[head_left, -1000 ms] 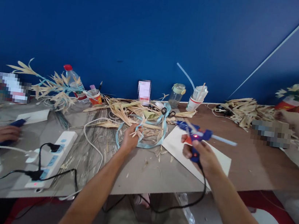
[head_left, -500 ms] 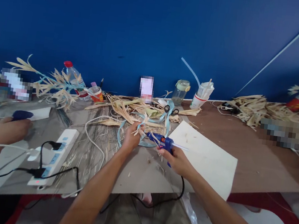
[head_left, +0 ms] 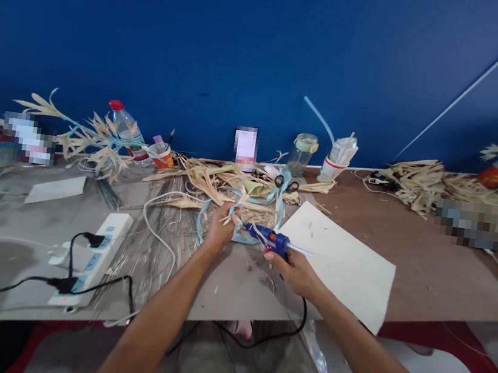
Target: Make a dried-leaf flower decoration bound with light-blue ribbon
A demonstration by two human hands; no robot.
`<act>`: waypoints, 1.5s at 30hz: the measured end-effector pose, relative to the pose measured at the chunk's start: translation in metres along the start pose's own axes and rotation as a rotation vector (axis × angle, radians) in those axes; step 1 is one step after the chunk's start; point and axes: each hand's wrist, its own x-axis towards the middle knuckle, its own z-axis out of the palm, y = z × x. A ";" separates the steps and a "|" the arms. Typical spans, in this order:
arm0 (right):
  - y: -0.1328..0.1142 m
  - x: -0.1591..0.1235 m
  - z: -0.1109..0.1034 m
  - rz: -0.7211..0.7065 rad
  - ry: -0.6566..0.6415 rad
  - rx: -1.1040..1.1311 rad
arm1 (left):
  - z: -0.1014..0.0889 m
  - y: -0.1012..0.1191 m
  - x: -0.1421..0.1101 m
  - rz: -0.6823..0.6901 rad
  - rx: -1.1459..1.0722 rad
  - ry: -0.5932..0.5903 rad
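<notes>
My right hand (head_left: 295,269) is wrapped round a blue hot glue gun (head_left: 279,241), whose nozzle points left. A clear glue stick (head_left: 301,248) juts from its back. In my left hand (head_left: 221,227), the fingers are closed on a small dried-husk flower (head_left: 235,214) with pale blue tape at it. The nozzle is close beside the flower; whether they touch I cannot tell. Behind my hands lie loose dried husks (head_left: 213,179), a light blue ribbon (head_left: 280,200) and black-handled scissors (head_left: 286,183).
A white power strip (head_left: 99,261) with black plugs and cables lies to the left, near several thin wires (head_left: 151,229). White paper (head_left: 348,267) is at the right. Along the blue wall stand a phone (head_left: 245,148), a glass jar (head_left: 302,155), paper cups (head_left: 331,170) and a red-capped bottle (head_left: 124,124).
Another person's hand with a dark blue object has left the left side of the table, and the white paper there shows fully. My hands have hardly moved.
</notes>
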 end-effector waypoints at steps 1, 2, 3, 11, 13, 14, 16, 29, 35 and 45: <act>0.000 -0.001 0.000 -0.004 0.001 -0.004 | 0.000 -0.001 0.000 -0.002 0.000 -0.003; 0.000 -0.001 0.000 -0.007 0.003 -0.007 | 0.000 -0.002 0.001 -0.005 -0.001 -0.006; -0.001 -0.001 0.000 -0.010 0.006 -0.009 | 0.000 -0.003 0.001 -0.008 0.000 -0.007; -0.004 0.003 0.001 -0.058 -0.003 -0.084 | -0.001 0.001 -0.001 -0.008 -0.006 0.013; -0.003 0.001 0.000 -0.074 -0.003 -0.118 | -0.001 0.002 0.000 -0.004 0.013 0.020; -0.002 0.001 -0.001 -0.085 -0.004 -0.128 | -0.001 0.001 0.000 -0.003 0.022 0.017; -0.003 0.001 -0.002 -0.107 -0.006 -0.129 | -0.001 -0.001 0.000 -0.005 0.035 -0.001; 0.000 0.001 -0.002 -0.135 -0.003 -0.139 | -0.001 -0.001 0.000 -0.015 0.002 -0.024; -0.007 0.003 -0.001 -0.143 -0.036 -0.158 | -0.003 -0.001 0.000 -0.004 0.053 0.012; 0.007 -0.017 -0.048 -0.065 0.154 -0.409 | 0.000 -0.002 0.001 -0.054 -0.071 0.016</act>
